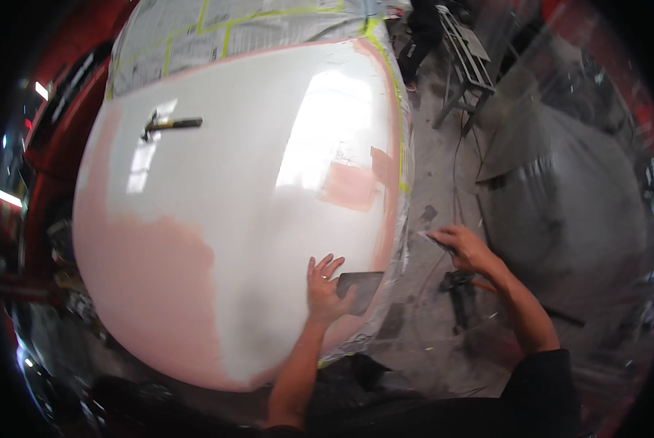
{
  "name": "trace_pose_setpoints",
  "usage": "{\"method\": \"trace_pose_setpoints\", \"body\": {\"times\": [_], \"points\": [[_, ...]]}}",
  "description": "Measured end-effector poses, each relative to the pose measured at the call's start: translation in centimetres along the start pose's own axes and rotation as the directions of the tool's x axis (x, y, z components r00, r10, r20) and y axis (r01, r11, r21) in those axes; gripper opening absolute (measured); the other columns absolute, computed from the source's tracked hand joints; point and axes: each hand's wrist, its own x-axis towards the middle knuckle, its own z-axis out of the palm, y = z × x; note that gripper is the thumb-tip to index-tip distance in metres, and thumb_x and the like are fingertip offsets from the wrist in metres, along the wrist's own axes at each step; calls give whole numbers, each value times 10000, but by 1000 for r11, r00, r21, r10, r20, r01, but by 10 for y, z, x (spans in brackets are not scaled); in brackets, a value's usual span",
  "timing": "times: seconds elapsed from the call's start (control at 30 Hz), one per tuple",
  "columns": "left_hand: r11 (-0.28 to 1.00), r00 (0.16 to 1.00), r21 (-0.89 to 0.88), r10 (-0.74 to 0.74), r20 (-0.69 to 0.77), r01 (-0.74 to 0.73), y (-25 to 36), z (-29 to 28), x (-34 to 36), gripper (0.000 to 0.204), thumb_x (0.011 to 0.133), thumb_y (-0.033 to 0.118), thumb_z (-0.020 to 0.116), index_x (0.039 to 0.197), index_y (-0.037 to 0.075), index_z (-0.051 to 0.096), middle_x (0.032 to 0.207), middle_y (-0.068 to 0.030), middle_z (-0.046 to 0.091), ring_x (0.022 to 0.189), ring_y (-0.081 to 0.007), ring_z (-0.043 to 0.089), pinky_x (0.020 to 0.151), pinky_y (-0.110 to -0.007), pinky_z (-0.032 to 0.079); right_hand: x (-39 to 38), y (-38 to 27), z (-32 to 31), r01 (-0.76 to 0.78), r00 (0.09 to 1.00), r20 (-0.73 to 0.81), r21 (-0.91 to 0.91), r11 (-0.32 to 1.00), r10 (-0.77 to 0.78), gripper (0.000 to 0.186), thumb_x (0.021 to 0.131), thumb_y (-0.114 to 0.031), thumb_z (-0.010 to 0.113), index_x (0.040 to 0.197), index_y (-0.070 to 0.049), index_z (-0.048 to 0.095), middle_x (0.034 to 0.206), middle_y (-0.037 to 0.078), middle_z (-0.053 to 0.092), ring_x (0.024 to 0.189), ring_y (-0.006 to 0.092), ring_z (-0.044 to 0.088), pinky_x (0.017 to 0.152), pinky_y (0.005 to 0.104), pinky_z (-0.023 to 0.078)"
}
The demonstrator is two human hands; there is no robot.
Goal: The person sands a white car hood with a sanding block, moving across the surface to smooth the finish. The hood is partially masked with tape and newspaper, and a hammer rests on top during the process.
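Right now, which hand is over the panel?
The left hand, its thumb across a dark plate; the right hand is out past the panel's right edge, above the floor, gripping a thin tool.

Our panel point(254, 197), bench point(458, 60) to its right
We see 1 hammer point(177, 124) on the panel's left half, beyond our left hand point(324, 295).

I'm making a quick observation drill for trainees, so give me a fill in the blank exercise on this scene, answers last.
1. The hammer on the white panel points its ____ toward the picture's right.
2. On the left hand, the ____ lies over the dark flat plate.
3. The large patch at the panel's lower left is coloured ____.
4. The right hand, gripping a slim tool, is off the panel, to its ____ in the picture.

Answers: handle; thumb; pink; right.
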Motion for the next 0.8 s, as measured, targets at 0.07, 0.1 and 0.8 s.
{"method": "trace_pose_setpoints", "body": {"times": [0.07, 0.1, 0.8], "points": [[999, 998, -34, -29, -58, 27, -4, 5, -1, 288, 769, 218, 718, 951, -3, 693, 1277, -74, 613, 1221, -270, 533, 1143, -517, 286, -67, -1, 67, -124, 989, -58, 185, 975, 137, 690, 740, 34, 571, 1404, -152, 526, 1247, 176, 611, 1169, 395, 547, 989, 420, 451], [998, 995, -48, -48, -91, 44, -7, 0, -3, 308, 799, 209, 709, 1014, -12, 687, 1267, -82, 617, 1186, -256, 560, 1125, -489, 327, -97, 4, 112, -163, 981, -55, 271, 949, 184, 666, 771, 10, 579, 1416, -140, 509, 1263, 193, 605, 1172, 400, 552, 998, 420, 449], [-12, 656, -730, -428, 622, 684, 102, -148, -131, 418, 990, 111, 529, 1381, -5, 436, 1297, -132, 565, 1138, -284, 597, 987, -420, 502, -193, -341, 127, 393, 732, -554, -131, 910, -396, 492, 854, -196, 554, 1340, -278, 551, 1275, 118, 518, 1208, 337, 490, 1063, 612, 350]]}}
